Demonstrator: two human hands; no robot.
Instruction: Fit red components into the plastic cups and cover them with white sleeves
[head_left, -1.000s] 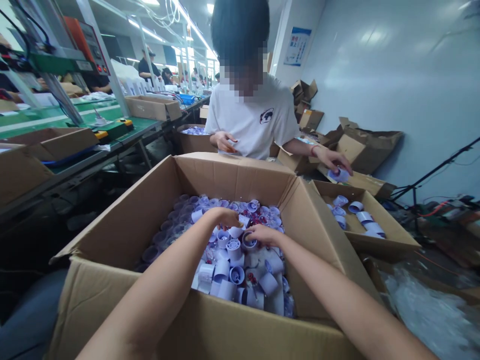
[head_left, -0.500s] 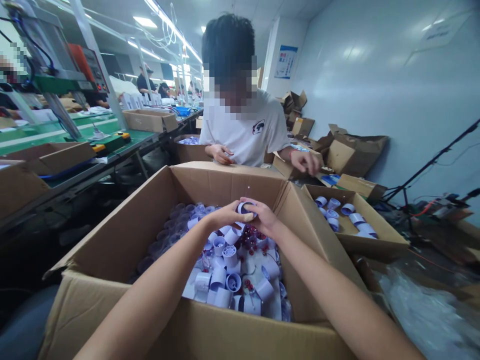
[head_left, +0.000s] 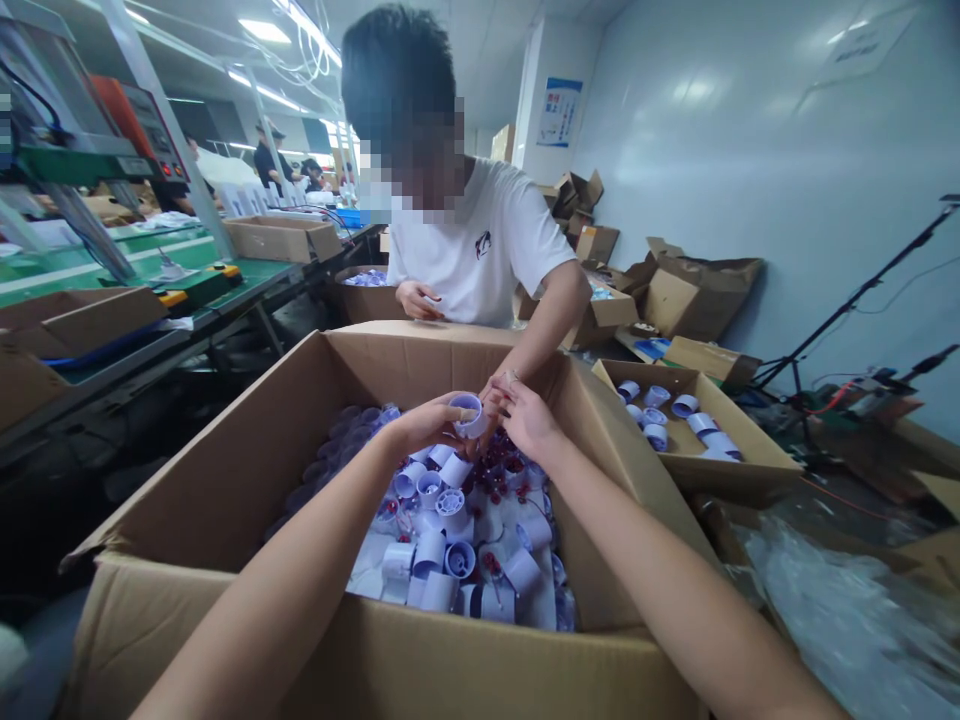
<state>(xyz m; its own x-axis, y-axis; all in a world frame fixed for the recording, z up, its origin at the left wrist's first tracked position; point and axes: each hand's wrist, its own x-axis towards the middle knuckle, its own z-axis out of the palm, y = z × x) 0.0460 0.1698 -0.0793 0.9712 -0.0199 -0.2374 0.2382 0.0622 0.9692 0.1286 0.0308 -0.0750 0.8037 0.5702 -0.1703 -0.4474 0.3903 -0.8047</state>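
Note:
My left hand [head_left: 429,424] grips a pale lavender plastic cap [head_left: 469,416], its round open end tilted up toward me. Just right of it, my right hand [head_left: 527,412] has its fingers drawn together around something too small to make out. The other person's forearm [head_left: 525,345] reaches down into the carton, that hand partly hidden behind mine. Both my hands are above a large cardboard carton [head_left: 420,660]. Inside it lie many loose plastic caps [head_left: 439,550], small red parts [head_left: 491,565] and clear cup-like pieces [head_left: 330,470].
A smaller cardboard box [head_left: 682,465] with several caps stands to the right. Clear plastic bags [head_left: 832,610] lie at the lower right. At left runs a green workbench [head_left: 195,250] with a press machine [head_left: 82,160]. A black stand [head_left: 847,300] is by the wall.
My hands have parted; the cap moved left in my left hand, and my right hand let go of it. The other person has leaned in and reached an arm into the carton.

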